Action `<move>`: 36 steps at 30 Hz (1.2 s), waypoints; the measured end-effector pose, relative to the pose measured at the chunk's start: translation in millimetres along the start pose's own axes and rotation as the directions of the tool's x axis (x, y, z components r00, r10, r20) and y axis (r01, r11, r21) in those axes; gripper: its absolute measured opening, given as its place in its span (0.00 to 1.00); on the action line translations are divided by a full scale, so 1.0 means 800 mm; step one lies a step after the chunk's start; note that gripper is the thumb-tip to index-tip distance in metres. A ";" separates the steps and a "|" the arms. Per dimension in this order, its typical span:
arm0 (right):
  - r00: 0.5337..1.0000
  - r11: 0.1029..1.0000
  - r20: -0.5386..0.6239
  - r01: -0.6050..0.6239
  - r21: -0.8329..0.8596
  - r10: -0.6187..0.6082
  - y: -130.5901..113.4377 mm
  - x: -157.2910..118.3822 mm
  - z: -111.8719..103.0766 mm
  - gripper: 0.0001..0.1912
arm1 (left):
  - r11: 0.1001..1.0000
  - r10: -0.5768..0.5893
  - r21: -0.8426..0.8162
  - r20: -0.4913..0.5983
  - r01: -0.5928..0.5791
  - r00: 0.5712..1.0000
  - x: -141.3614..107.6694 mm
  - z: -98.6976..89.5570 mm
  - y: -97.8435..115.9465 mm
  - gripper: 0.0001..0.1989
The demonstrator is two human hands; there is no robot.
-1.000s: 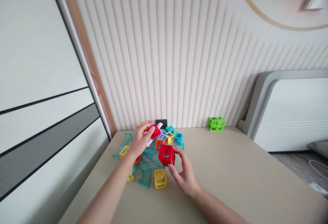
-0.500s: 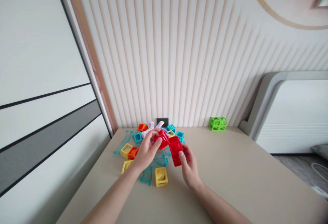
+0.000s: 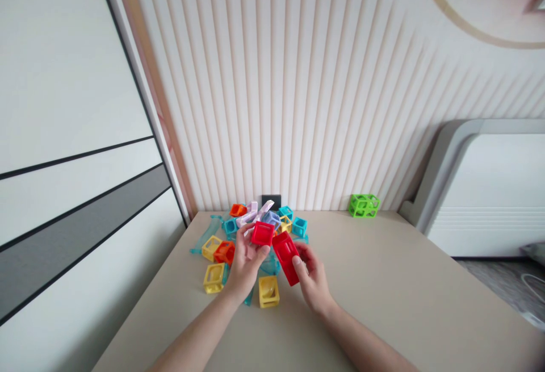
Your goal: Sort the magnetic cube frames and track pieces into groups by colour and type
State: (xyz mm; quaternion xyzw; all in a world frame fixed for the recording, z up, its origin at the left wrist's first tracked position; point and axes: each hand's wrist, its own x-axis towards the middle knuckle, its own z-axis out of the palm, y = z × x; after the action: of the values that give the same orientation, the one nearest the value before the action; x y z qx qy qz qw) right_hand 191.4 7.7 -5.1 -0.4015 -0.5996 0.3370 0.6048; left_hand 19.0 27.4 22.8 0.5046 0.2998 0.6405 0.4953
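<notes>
My left hand [image 3: 249,261] grips a red cube block [image 3: 263,233] between thumb and fingers above the tabletop. Close to its right, my right hand [image 3: 313,278] holds a longer red block [image 3: 286,257], tilted, with its upper end near the cube. A narrow gap seems to part the two red pieces. Below them a yellow cube block [image 3: 268,292] stands on the table. Left of my left hand lie another yellow cube [image 3: 214,278] and an orange cube [image 3: 225,253]. Teal see-through track pieces behind my hands are partly hidden.
The beige table [image 3: 374,292] meets a ribbed wall [image 3: 298,88]. Against the wall stand a green double block [image 3: 364,205] and a black box [image 3: 271,202]. Lilac pieces [image 3: 251,213] and teal cubes [image 3: 299,226] lie in the pile. A white cabinet [image 3: 76,201] borders the left.
My left hand has turned the red cube and drawn it slightly left and nearer. The longer red block has tilted more, its upper end swinging left. The two pieces look farther apart.
</notes>
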 end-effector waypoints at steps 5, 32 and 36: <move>0.994 0.993 0.099 0.062 -0.098 -0.053 -0.010 -0.005 0.002 0.21 | 0.998 -0.056 -0.020 0.056 0.057 0.997 -0.008 -0.006 0.000 0.28; 0.970 0.957 0.062 -0.244 0.155 0.237 0.002 -0.008 0.006 0.28 | 0.923 -0.184 -0.272 0.312 0.274 0.932 -0.012 0.002 -0.001 0.33; 0.949 0.930 0.087 -0.315 0.187 0.304 -0.001 -0.008 0.009 0.30 | 0.901 -0.248 -0.272 0.318 0.339 0.915 -0.011 -0.003 -0.003 0.26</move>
State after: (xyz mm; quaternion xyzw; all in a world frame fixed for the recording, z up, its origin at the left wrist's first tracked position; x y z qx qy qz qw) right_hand 184.2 2.1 -7.3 -0.4188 -0.5090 0.4976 0.5639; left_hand 18.0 20.4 16.7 0.4499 0.1928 0.5212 0.6991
